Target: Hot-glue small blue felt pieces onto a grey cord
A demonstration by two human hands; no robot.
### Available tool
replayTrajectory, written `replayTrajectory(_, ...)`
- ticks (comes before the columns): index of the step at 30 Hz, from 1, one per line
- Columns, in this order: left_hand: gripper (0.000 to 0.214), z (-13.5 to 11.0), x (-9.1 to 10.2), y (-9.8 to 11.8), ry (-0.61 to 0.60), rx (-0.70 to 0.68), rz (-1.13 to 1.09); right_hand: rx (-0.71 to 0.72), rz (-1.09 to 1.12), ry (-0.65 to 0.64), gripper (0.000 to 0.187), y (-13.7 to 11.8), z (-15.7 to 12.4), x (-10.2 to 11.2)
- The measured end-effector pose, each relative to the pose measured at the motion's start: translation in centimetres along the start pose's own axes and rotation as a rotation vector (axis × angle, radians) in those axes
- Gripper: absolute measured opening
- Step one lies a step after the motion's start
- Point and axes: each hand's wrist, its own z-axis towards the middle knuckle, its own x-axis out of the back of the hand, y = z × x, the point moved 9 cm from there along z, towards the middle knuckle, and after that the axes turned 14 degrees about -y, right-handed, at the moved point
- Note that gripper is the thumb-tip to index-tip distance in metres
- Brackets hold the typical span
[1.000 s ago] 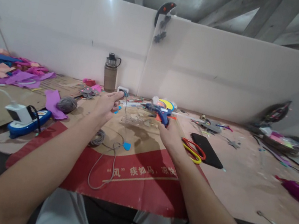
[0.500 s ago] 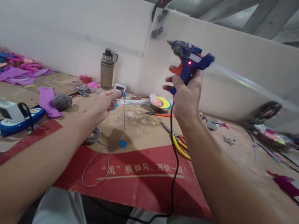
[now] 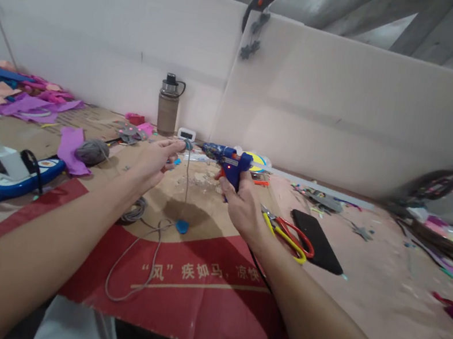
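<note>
My right hand [image 3: 244, 205] grips a blue hot glue gun [image 3: 228, 161] by its handle, nozzle pointing left, a red light lit on its side. My left hand [image 3: 153, 159] pinches the upper end of a grey cord [image 3: 187, 177] with a small blue-grey piece at its fingertips, just left of the nozzle. The cord hangs down to the cardboard sheet [image 3: 199, 273], where a blue felt heart [image 3: 182, 226] lies beside its loops.
Red and yellow scissors [image 3: 288, 233] and a black phone [image 3: 319, 241] lie right of my right hand. A water bottle [image 3: 168, 104] stands at the white partition. Grey yarn ball [image 3: 91, 151], purple felt scraps [image 3: 23, 104] and a charger on a blue object [image 3: 16, 170] sit left.
My right hand took the glue gun from the table, raised it high, then lowered it until the nozzle came close to my left hand's fingertips. The left hand stayed put.
</note>
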Motion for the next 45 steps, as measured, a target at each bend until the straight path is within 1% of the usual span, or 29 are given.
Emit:
replayTrajectory(3,0.02,-0.2,-0.3,0.1,-0.002,-0.005,0.014,-0.003,-0.023,-0.022,0.032,-0.4,-0.1,-0.2)
replayTrajectory(10,0.02,-0.4,-0.8,0.0,0.008,0.016,0.018,0.005,-0.048,-0.005,0.032,-1.2,-0.1,-0.3)
replayTrajectory(16,0.02,-0.4,-1.1,0.0,-0.015,0.034,0.017,-0.012,-0.066,-0.022,0.037,-1.4,-0.2,-0.6)
replayTrajectory(19,0.02,-0.3,-1.0,-0.1,-0.013,0.042,0.042,-0.018,-0.067,-0.026,0.035,-1.5,-0.3,-0.6)
replayTrajectory(22,0.02,-0.2,-1.1,-0.3,-0.031,0.041,0.061,-0.008,-0.079,-0.011,0.034,-1.6,-0.3,-0.6)
replayTrajectory(25,0.021,-0.2,-1.3,-0.3,-0.046,0.032,0.075,-0.004,-0.111,0.004,0.038,-1.6,-0.3,-0.5)
replayTrajectory(30,0.019,-0.4,-1.4,0.0,-0.023,0.015,0.085,-0.001,-0.148,-0.001,0.045,-1.9,-0.4,-0.4)
replayTrajectory(34,0.019,-0.4,-1.3,0.1,-0.01,0.017,0.08,0.005,-0.149,-0.013,0.046,-2.1,-0.5,-0.5)
replayTrajectory(39,0.019,-0.4,-1.4,-0.1,-0.026,0.02,0.079,0.008,-0.15,-0.009,0.047,-2.2,-0.6,-0.5)
replayTrajectory(45,0.023,-0.6,-1.6,0.0,-0.033,0.021,0.102,0.004,-0.158,0.0,0.046,-1.8,-0.5,-0.5)
